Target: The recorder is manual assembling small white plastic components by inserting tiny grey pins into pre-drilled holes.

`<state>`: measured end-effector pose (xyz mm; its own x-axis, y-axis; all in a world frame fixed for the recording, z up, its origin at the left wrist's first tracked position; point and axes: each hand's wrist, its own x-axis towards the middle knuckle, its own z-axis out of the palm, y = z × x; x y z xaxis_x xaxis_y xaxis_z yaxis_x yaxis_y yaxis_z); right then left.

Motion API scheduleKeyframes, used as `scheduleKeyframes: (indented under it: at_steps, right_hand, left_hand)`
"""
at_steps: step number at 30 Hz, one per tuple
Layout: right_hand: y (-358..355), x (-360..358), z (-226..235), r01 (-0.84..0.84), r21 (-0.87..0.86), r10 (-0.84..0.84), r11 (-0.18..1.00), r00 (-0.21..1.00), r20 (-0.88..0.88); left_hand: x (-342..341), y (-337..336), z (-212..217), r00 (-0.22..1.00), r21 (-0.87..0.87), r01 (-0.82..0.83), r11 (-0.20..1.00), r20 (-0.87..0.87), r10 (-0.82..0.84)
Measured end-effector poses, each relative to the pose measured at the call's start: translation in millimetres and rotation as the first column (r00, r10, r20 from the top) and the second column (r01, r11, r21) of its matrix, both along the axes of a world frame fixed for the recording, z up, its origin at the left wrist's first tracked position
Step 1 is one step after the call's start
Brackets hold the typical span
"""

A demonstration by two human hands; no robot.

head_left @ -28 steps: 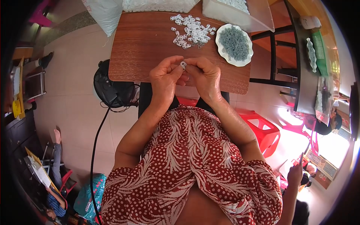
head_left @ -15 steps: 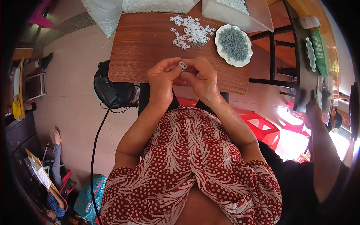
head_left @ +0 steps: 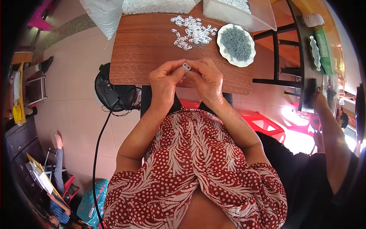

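Between the fingertips of both hands sits a small white plastic piece with two holes [head_left: 186,66]. My left hand [head_left: 164,78] pinches it from the left. My right hand [head_left: 207,78] has thumb and forefinger closed against its right side; anything smaller in those fingers is too small to make out. Beyond my hands lies a loose heap of the same white two-hole pieces [head_left: 198,33], with a few thin metal bits at its near edge. To its right a white scalloped plate [head_left: 248,60] carries a pile of small grey metal pieces [head_left: 236,42].
The brown wooden table [head_left: 141,49] holds two bins of white pieces at the far side, one a translucent bin [head_left: 263,21]. A white sack [head_left: 103,17] leans at the far left corner. A black bag [head_left: 110,89] with a cable is left; a co-worker's arm [head_left: 328,118] is right.
My hands stay nearly still around the white piece, the right fingers shifting slightly. At the right, the co-worker's arm has moved up a little.
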<state>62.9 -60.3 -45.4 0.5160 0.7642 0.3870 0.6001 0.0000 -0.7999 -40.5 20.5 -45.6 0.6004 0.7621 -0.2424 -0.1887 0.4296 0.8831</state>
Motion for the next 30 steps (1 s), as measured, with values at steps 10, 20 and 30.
scheduleKeyframes:
  at_steps: [10, 20, 30]
  right_hand:
    - [-2.2, -3.8, 7.4, -0.02, -0.012, 0.013, 1.0, 0.904, -0.426]
    - [-1.8, -6.6, 18.5, 0.019, 0.008, -0.012, 1.0, 0.837, -0.547]
    - [-2.6, -3.1, 25.3, 0.04, -0.018, -0.041, 0.999, 0.706, -0.707]
  left_hand:
    - [3.2, -3.1, -2.7, 0.996, 0.145, -0.03, 0.989, 0.091, 0.017]
    - [-0.7, 11.8, -1.2, 0.988, 0.091, 0.1, 0.991, 0.106, -0.11]
    - [-5.3, 12.2, 1.9, 0.982, 0.231, 0.166, 0.959, 0.055, -0.183]
